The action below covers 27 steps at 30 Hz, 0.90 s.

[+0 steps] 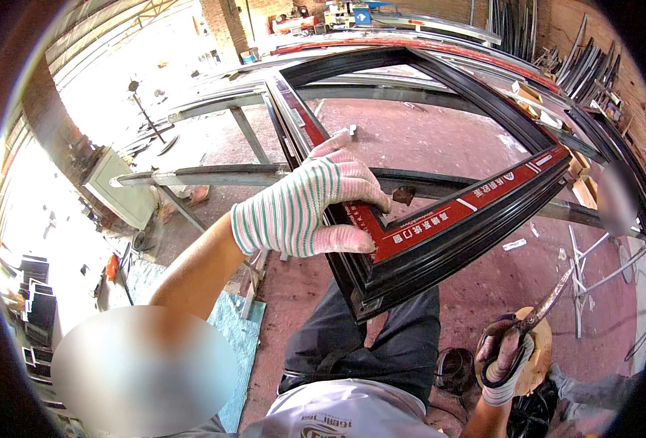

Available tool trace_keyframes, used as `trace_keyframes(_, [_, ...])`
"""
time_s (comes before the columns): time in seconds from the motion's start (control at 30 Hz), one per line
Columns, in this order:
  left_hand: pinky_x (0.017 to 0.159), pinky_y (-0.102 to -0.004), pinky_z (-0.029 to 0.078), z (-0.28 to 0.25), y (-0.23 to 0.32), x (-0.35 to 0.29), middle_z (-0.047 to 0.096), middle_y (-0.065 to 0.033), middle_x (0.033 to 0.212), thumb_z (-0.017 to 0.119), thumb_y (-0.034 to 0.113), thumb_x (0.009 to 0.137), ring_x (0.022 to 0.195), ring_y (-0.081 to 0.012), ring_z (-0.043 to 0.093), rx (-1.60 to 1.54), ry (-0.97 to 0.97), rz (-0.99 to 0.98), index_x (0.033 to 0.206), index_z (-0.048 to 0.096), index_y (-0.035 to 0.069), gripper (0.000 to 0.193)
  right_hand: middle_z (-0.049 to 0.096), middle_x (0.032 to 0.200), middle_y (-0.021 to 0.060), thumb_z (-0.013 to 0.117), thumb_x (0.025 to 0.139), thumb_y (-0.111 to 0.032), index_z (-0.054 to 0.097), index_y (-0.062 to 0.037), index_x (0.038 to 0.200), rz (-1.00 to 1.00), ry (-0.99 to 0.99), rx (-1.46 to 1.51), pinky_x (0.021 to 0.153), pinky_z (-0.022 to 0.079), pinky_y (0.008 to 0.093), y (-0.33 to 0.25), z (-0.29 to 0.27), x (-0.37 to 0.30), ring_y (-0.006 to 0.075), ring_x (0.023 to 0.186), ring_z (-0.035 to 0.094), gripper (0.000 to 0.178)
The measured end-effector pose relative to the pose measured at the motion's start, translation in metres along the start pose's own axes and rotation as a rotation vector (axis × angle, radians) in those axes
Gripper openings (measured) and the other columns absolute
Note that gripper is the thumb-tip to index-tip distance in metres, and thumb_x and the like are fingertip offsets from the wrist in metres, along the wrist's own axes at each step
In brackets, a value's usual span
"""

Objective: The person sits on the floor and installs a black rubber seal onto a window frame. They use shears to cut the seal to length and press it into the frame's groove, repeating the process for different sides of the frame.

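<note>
My left hand [312, 197], in a white glove with green and pink stripes, grips the near left corner of a black window frame [440, 252]. Its thumb lies on the red printed film along the frame's face, and the fingers curl over the inner edge. The frame is tilted, its far side resting on or over metal rails. Low at the right, my gloved right hand [504, 361] is closed around the dark handles of a pair of scissors [545, 306], whose worn blades point up and to the right, away from the frame.
Steel rails [213, 175] on legs cross below the frame. A round tan object [535, 369] sits behind my right hand. Long dark profiles [622, 139] line the right side. A pale cabinet [121, 190] stands left, near a blue sheet [239, 343] on the reddish floor.
</note>
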<state>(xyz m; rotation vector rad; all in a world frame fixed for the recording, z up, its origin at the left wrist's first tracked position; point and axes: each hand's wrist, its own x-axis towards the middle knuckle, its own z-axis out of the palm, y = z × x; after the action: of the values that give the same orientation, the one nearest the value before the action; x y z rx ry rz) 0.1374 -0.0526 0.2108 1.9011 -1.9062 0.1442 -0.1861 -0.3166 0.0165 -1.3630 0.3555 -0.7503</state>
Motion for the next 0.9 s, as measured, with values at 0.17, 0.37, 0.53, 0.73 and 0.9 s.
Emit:
trace_keyframes(0.17, [0.121, -0.0609, 0.010, -0.001, -0.002, -0.001, 0.069, -0.0077, 0.103, 0.037, 0.079, 0.094, 0.109, -0.0291, 0.065, -0.106, 0.005, -0.060, 0.106, 0.073, 0.011, 0.078, 0.066, 0.086, 0.0131, 0.068, 0.099, -0.028, 0.056, 0.0024, 0.112, 0.124, 0.007, 0.025, 0.041, 0.047, 0.0277, 0.013, -0.007, -0.008, 0.0140, 0.048, 0.052, 0.035])
trace_keyframes(0.37, [0.114, -0.0462, 0.031, -0.015, -0.050, -0.044, 0.069, -0.0098, 0.103, 0.018, 0.073, 0.102, 0.107, -0.0291, 0.063, -0.241, 0.157, -0.110, 0.096, 0.072, 0.004, 0.088, 0.067, 0.073, 0.0036, 0.078, 0.089, -0.014, 0.067, -0.0036, 0.093, 0.125, -0.121, -0.269, 0.053, 0.048, 0.0282, -0.001, 0.011, -0.018, 0.0124, 0.054, 0.060, 0.015])
trace_keyframes(0.53, [0.107, -0.0370, 0.041, 0.018, -0.092, -0.130, 0.066, -0.0136, 0.121, 0.034, 0.049, 0.109, 0.117, -0.0258, 0.058, -0.324, 1.119, -0.562, 0.128, 0.062, -0.001, 0.060, 0.065, 0.066, 0.0060, 0.082, 0.085, -0.020, 0.067, -0.0028, 0.080, 0.349, -0.572, -0.687, 0.057, 0.048, 0.0309, 0.058, 0.010, -0.018, 0.0109, 0.060, 0.062, 0.024])
trace_keyframes(0.73, [0.088, -0.0306, 0.054, 0.157, -0.004, -0.277, 0.068, -0.0092, 0.117, 0.059, 0.013, 0.100, 0.106, -0.0212, 0.065, -0.058, 0.968, -1.209, 0.128, 0.062, 0.002, 0.030, 0.070, 0.080, 0.0117, 0.081, 0.085, -0.035, 0.070, -0.0088, 0.093, 0.164, -0.907, -0.633, 0.071, 0.056, 0.0415, 0.119, 0.043, -0.042, 0.0336, 0.080, 0.071, 0.029])
trace_keyframes(0.9, [0.084, -0.0392, 0.056, 0.236, 0.110, -0.221, 0.073, -0.0123, 0.096, 0.072, 0.006, 0.088, 0.090, -0.0291, 0.071, -0.568, 0.064, -0.743, 0.101, 0.073, 0.004, 0.013, 0.069, 0.085, 0.0192, 0.082, 0.083, -0.040, 0.068, -0.0070, 0.094, 0.107, -1.197, -0.888, 0.073, 0.053, 0.0466, 0.124, 0.089, -0.030, 0.0419, 0.082, 0.068, 0.038])
